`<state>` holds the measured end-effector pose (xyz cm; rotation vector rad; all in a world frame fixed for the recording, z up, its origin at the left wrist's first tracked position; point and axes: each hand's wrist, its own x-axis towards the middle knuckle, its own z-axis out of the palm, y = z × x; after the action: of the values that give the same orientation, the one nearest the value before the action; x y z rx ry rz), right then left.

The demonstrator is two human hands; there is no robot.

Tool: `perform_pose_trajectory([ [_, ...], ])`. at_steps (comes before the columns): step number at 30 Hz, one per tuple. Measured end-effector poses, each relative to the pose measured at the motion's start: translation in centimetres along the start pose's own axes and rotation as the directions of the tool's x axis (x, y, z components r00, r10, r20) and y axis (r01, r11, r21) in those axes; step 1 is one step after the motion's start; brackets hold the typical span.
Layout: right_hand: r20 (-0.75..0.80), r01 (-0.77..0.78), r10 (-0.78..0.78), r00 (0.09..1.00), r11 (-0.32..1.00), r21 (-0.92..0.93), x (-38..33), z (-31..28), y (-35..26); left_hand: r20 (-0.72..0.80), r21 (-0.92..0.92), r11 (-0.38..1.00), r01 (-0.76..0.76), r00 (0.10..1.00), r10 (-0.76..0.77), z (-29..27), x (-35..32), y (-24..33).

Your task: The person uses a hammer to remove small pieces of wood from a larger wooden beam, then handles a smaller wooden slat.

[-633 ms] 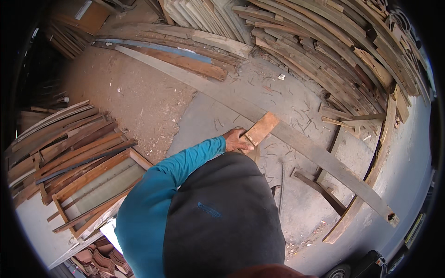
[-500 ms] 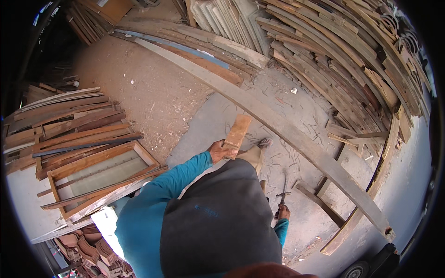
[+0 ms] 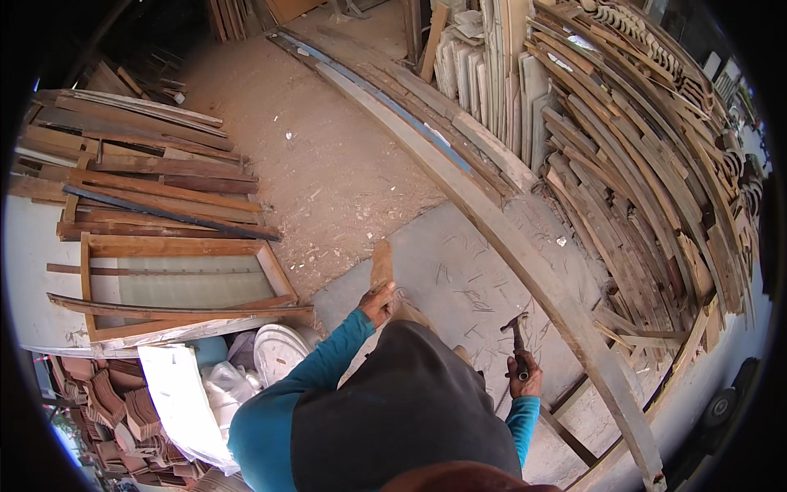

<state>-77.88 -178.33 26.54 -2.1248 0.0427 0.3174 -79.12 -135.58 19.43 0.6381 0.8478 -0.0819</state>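
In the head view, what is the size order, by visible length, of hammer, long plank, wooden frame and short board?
1. Long plank
2. Wooden frame
3. Hammer and short board: too alike to rank

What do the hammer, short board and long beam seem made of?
Hammer: head probably metal, by its dull, dark look; handle material unclear.
Short board: apparently bare wood, given its matte orange-brown face.
Long beam: likely weathered bare wood, from its dull grey-brown surface.

The left hand (image 3: 378, 303) curls just below centre, its teal-sleeved arm (image 3: 332, 353) slanting from lower left; the right hand (image 3: 526, 377) grips, lower right.
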Motion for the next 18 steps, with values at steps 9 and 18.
perform_pose_trajectory([
  [9, 0.056, 0.170, -0.169, 0.984, 0.985, -0.013, 16.7, 8.4, -19.2, -0.100, -0.095, 0.995, -0.011, 0.995, 0.002, -11.7, -0.5, 12.3],
  [18, -0.109, 0.444, -0.441, 0.891, 0.896, 0.009, 28.7, 16.7, -32.4, -0.103, -0.098, 0.994, 0.053, 0.993, -0.064, -18.0, 3.3, 19.4],
])
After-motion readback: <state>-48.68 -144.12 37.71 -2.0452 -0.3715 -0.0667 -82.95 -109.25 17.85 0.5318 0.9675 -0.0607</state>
